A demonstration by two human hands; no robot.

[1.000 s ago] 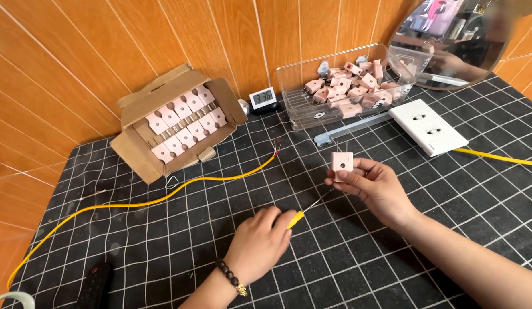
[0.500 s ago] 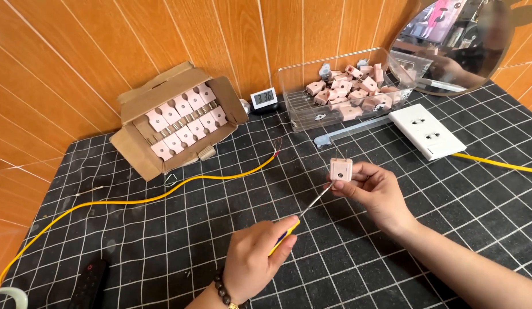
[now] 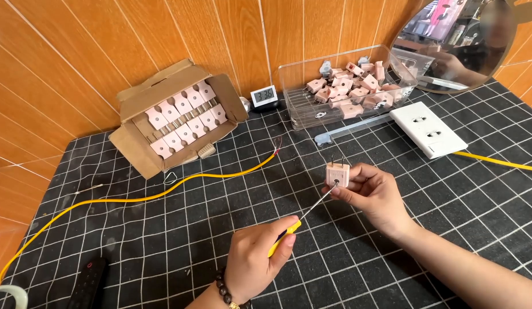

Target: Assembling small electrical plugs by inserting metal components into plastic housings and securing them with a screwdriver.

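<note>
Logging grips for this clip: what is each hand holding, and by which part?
Left hand holds the screwdriver by its yellow handle. Right hand pinches the pink plug by its body, prongs up.

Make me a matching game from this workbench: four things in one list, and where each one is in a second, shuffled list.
Things:
1. pink plug
2. screwdriver
3. cardboard box
4. white socket plate

Places:
A. flat on the mat at the right, near the round mirror
B. held up in the right hand, prongs pointing up
C. at the back left against the wooden wall, flaps open, filled with rows of plugs
D. gripped by its yellow handle in the left hand, tip at the plug's screw

Pairs: 1-B, 2-D, 3-C, 4-A
</note>
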